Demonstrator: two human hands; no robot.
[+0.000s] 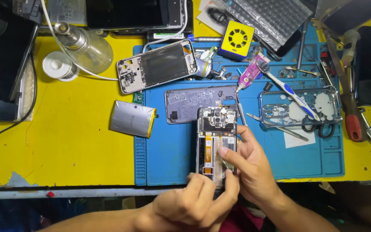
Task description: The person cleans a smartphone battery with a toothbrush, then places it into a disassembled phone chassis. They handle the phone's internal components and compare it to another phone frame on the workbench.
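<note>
Opened phone (217, 139) lay on the blue mat (168, 150) near the tabletop's front edge. Left hand (196, 202) fingers clamped its lower end; right hand (247, 165) fingers pinched together on a thin tool over the phone's insides. Battery (132, 118) sat left of the mat.

Both forearms enter from the bottom edge, the left hand (196, 202) curled with fingers pinched together, the right hand (247, 165) beside it, index finger extended leftward.

Two bare forearms, left hand (194, 204), right hand (250, 169), no sleeves, no rings
</note>
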